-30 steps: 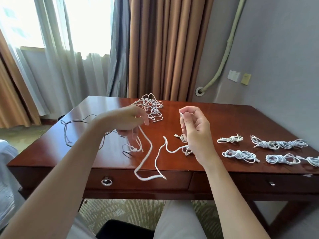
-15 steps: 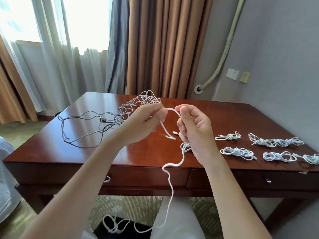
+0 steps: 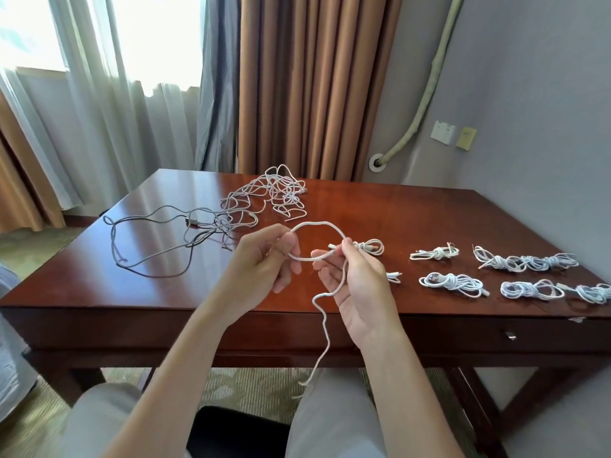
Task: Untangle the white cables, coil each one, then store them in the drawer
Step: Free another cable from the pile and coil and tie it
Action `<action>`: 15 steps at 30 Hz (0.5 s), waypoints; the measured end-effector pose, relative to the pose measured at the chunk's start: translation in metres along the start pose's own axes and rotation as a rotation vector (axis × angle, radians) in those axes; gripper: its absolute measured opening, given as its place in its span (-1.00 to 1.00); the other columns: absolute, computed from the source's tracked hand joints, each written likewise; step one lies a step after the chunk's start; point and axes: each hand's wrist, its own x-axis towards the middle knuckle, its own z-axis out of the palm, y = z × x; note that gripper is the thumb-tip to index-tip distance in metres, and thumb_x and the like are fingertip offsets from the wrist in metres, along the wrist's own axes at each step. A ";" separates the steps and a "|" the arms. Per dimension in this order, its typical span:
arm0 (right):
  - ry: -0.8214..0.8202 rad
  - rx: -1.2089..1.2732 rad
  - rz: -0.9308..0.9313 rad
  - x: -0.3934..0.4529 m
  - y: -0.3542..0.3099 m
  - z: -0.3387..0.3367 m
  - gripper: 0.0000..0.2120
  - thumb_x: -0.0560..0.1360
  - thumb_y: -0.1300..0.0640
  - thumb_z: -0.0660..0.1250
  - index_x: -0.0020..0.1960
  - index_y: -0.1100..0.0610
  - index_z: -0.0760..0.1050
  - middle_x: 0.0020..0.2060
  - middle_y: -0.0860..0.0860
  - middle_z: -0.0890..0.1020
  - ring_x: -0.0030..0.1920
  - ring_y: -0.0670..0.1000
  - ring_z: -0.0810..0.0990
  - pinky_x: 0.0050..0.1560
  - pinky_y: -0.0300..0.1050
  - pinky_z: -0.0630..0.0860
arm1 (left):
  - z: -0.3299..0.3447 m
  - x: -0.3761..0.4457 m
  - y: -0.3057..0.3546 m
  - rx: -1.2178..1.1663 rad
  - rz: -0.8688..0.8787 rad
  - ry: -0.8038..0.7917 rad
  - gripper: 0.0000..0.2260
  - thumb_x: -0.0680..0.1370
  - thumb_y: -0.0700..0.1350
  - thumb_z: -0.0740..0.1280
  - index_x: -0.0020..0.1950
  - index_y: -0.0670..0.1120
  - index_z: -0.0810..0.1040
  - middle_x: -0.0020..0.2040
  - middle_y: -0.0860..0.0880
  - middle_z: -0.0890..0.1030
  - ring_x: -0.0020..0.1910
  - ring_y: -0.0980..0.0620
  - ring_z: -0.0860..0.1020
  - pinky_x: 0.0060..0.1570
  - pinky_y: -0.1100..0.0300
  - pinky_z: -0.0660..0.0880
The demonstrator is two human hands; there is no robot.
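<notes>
White cable (image 3: 315, 241) loop flat, long axis left-right, pinched between left hand (image 3: 264, 259) and right hand (image 3: 355, 285) fingers

There was only the one view, worn on the seated person's head. It looked forward and down over the near edge of the surface (image 3: 99, 292), close above both forearms, and took in the curtains (image 3: 297, 87) and the wall (image 3: 529, 94) behind, wide-angled.

brown wooden desk (image 3: 380, 209) | tangled white cable heap (image 3: 274, 193) back-left on it | coiled white cable bundles (image 3: 496, 272) right | closed drawer (image 3: 509, 335) under front edge
</notes>
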 end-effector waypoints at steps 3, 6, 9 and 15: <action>0.017 -0.051 -0.030 0.000 0.004 -0.003 -0.78 0.72 0.16 0.17 0.03 0.18 0.56 -0.26 0.03 0.73 -0.23 -0.13 0.69 -0.17 -0.31 0.59 | -0.006 -0.013 -0.007 0.099 -0.044 -0.070 -0.71 0.67 -0.16 0.22 -0.22 0.01 0.59 -0.30 -0.05 0.63 -0.46 0.01 0.47 -0.37 0.30 0.39; 0.037 -0.146 -0.038 -0.001 0.010 -0.005 -0.72 0.73 0.18 0.14 0.07 0.14 0.63 -0.39 -0.09 0.58 -0.34 -0.17 0.55 -0.19 -0.29 0.50 | -0.005 -0.025 -0.009 0.133 -0.082 -0.131 -0.81 0.64 -0.17 0.28 -0.11 -0.06 0.64 -0.21 -0.06 0.67 -0.29 0.04 0.56 -0.18 0.23 0.49; 0.050 -0.324 -0.078 -0.004 0.017 -0.005 -0.70 0.74 0.17 0.08 0.17 0.11 0.60 -0.51 -0.19 0.35 -0.49 -0.16 0.30 -0.32 -0.25 0.33 | 0.001 -0.032 -0.013 0.061 -0.112 -0.051 -0.80 0.59 -0.06 0.34 0.21 0.00 0.53 -0.04 -0.07 0.70 -0.19 0.04 0.63 -0.12 0.18 0.51; -0.136 -0.635 -0.241 -0.012 0.021 -0.007 -0.81 0.72 0.11 0.13 0.23 -0.05 0.48 -0.43 -0.20 0.42 -0.46 -0.19 0.40 -0.34 -0.33 0.35 | 0.002 -0.030 -0.003 0.130 -0.143 -0.128 -0.72 0.61 0.06 0.29 0.23 -0.05 0.61 -0.01 0.01 0.71 -0.04 0.07 0.67 0.03 0.07 0.62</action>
